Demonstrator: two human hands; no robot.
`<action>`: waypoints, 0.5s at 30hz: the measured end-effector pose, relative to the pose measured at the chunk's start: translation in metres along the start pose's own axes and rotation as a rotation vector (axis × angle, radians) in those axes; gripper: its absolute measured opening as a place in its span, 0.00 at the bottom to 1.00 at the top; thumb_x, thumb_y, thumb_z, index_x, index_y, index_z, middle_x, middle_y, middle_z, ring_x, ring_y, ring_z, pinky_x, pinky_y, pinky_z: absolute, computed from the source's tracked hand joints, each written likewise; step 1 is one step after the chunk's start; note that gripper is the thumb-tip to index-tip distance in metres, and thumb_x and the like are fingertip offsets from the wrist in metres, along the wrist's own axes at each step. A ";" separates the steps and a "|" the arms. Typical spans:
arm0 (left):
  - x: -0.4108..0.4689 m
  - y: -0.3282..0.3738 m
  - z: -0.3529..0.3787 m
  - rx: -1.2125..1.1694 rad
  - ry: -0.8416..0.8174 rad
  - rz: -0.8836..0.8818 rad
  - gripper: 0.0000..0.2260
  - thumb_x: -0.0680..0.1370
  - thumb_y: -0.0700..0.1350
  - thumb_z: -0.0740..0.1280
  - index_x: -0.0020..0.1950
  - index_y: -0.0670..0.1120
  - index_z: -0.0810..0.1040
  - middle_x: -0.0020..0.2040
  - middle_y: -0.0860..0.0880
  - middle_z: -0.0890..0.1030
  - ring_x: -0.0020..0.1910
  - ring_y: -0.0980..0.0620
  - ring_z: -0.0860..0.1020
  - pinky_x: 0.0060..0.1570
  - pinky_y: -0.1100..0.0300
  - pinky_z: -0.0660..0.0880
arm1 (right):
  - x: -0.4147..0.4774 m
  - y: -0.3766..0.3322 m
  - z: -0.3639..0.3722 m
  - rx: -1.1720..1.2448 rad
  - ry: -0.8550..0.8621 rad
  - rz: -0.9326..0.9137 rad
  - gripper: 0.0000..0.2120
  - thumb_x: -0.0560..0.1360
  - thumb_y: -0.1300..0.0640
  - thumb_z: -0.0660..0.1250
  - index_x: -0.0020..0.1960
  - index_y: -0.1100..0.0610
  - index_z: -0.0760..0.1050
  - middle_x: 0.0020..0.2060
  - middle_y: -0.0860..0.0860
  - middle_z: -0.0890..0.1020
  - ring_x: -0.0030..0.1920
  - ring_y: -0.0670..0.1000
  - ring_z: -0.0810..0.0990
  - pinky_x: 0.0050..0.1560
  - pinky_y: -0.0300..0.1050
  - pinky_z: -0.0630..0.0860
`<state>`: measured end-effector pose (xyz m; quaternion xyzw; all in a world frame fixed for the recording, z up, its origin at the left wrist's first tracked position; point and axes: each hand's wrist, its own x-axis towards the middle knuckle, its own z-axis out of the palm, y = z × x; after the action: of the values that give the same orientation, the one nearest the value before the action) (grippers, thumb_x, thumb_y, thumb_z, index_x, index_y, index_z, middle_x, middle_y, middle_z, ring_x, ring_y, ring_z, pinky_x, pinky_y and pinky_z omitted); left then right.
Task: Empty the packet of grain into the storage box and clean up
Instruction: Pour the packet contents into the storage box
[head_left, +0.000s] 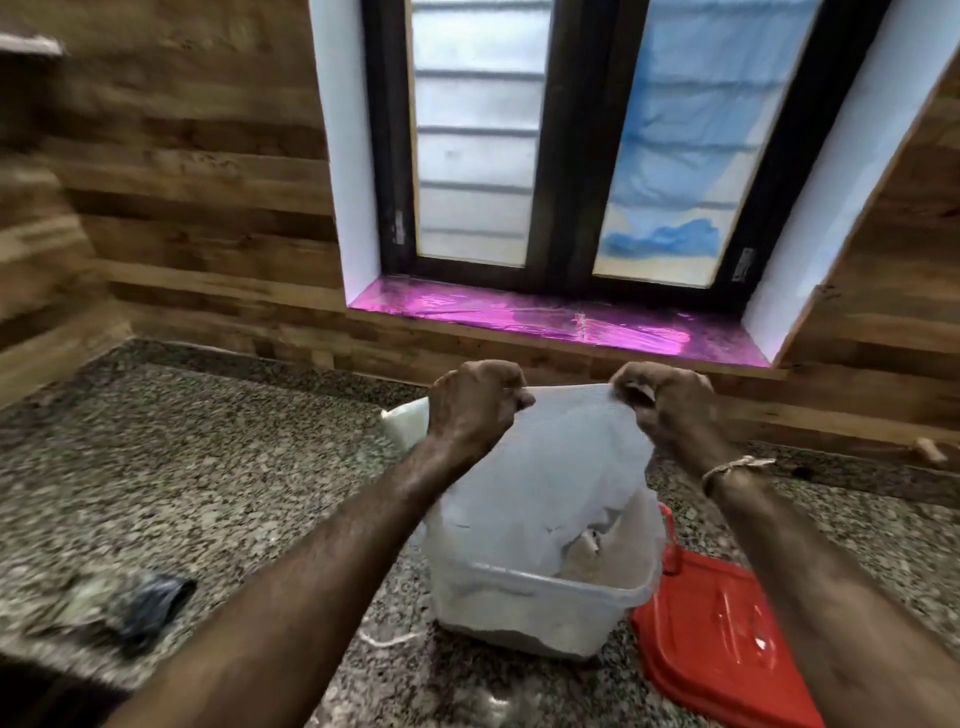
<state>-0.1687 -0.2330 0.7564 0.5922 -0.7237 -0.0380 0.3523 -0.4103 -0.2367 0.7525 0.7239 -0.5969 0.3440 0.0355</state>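
A translucent white packet (550, 467) hangs upside down over a clear plastic storage box (545, 597) on the granite counter. My left hand (475, 402) grips the packet's upper left corner and my right hand (667, 397) grips its upper right corner, both held up above the box. The packet's lower end dips inside the box. Pale grain (582, 564) shows in the box below the packet's mouth. The picture is motion-blurred.
A red lid (722, 639) lies flat on the counter right of the box. A dark object (150, 603) lies on the counter at left. Something white (405, 421) sits behind my left hand. A window with a pink sill (545, 317) is set in the wooden wall.
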 end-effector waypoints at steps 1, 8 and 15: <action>-0.003 -0.006 -0.002 0.004 0.001 -0.002 0.07 0.74 0.54 0.74 0.44 0.51 0.84 0.44 0.54 0.87 0.48 0.52 0.83 0.38 0.61 0.64 | -0.001 -0.008 0.002 0.021 -0.027 -0.034 0.08 0.70 0.55 0.76 0.48 0.46 0.83 0.43 0.43 0.87 0.48 0.49 0.85 0.54 0.50 0.78; -0.006 -0.011 -0.019 0.050 0.034 0.015 0.11 0.74 0.60 0.73 0.48 0.54 0.84 0.47 0.52 0.87 0.50 0.49 0.83 0.50 0.54 0.73 | 0.012 -0.028 0.023 0.020 0.013 0.013 0.06 0.72 0.50 0.77 0.40 0.50 0.81 0.32 0.42 0.80 0.39 0.48 0.82 0.40 0.44 0.74; -0.007 -0.024 -0.026 -0.028 0.068 -0.043 0.12 0.71 0.59 0.76 0.44 0.52 0.82 0.41 0.53 0.85 0.44 0.50 0.83 0.40 0.58 0.73 | 0.009 -0.067 0.031 0.109 -0.087 -0.139 0.07 0.72 0.47 0.77 0.48 0.48 0.84 0.42 0.45 0.87 0.43 0.46 0.81 0.49 0.45 0.73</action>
<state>-0.1344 -0.2250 0.7613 0.6038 -0.6977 -0.0353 0.3841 -0.3363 -0.2397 0.7582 0.7786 -0.5268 0.3409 -0.0061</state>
